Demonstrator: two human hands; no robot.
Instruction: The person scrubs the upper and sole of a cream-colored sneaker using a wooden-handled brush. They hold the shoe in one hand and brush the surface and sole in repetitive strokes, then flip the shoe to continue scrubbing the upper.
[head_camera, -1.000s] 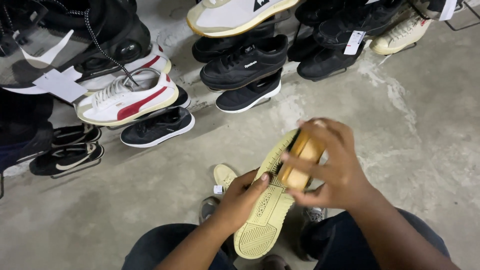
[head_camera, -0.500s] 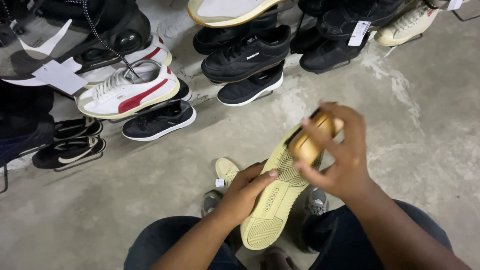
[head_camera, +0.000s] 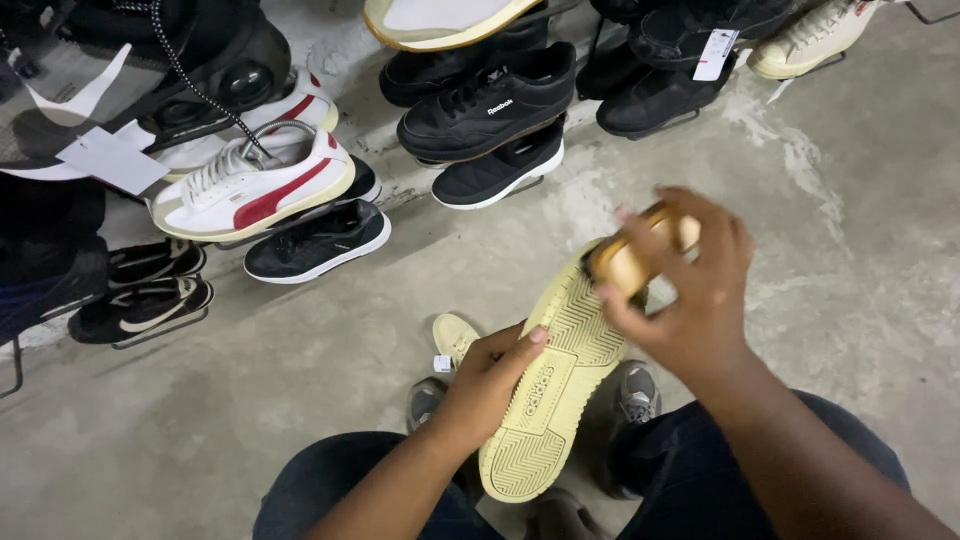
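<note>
My left hand (head_camera: 482, 385) grips a shoe turned sole up, its pale yellow sole (head_camera: 553, 375) facing me above my lap. My right hand (head_camera: 688, 290) is closed around a wooden brush (head_camera: 633, 256) with dark bristles, pressed on the toe end of that sole. A second cream shoe (head_camera: 453, 337) with a small tag lies on the floor just left of my left hand.
Rows of shoes stand on wire racks along the top: a white and red sneaker (head_camera: 250, 190), black sneakers (head_camera: 487, 105), a black low shoe (head_camera: 315, 245), cream ones at the far right (head_camera: 810, 40). Bare concrete floor (head_camera: 850, 250) lies to the right. My grey shoes (head_camera: 632, 395) rest below.
My right hand has slid the brush along the sole from its middle up to the toe end. The left hand keeps its hold on the shoe.
</note>
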